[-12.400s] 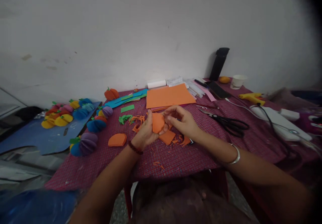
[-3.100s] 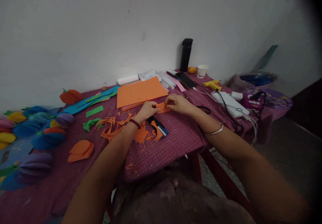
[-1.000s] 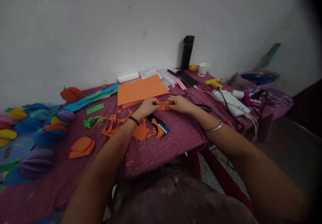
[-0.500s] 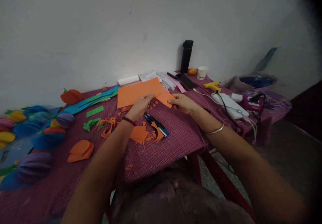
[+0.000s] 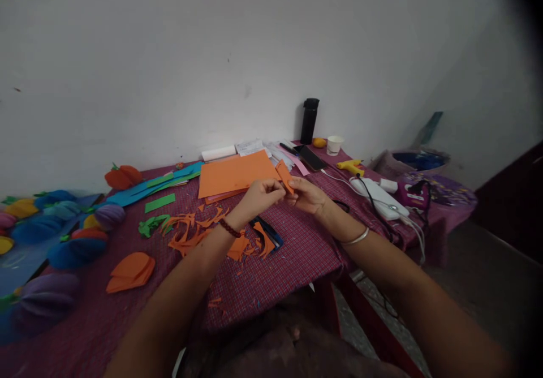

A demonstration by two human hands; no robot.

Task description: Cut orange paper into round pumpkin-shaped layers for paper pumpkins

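A small piece of orange paper [image 5: 285, 175] is held up above the checked tablecloth, turned nearly edge-on. My right hand [image 5: 309, 196] pinches its lower right part between thumb and fingers. Curled fingers of my left hand [image 5: 263, 194] close at the paper's lower left edge; their exact grip is partly hidden. Behind both hands lies a stack of large orange sheets [image 5: 235, 173]. Below my left wrist are orange paper scraps [image 5: 186, 233] and a dark blue tool [image 5: 275, 236], partly covered by an orange offcut. A pile of rounded orange cutouts [image 5: 131, 270] rests to the left.
Paper pumpkins [image 5: 51, 296] in several colours crowd the left side. Blue paper strips [image 5: 131, 194] and green scraps [image 5: 153, 225] lie nearby. Toward the back right are a black bottle [image 5: 309, 122], a phone [image 5: 313, 157], a paper cup [image 5: 335, 145], a yellow glue gun [image 5: 351, 167] and a white power strip [image 5: 379, 198].
The orange piece has turned from facing me broadly to a narrow, nearly edge-on strip. My left hand has come closer to my right, its fingers curled tighter. The camera view has tilted up slightly.
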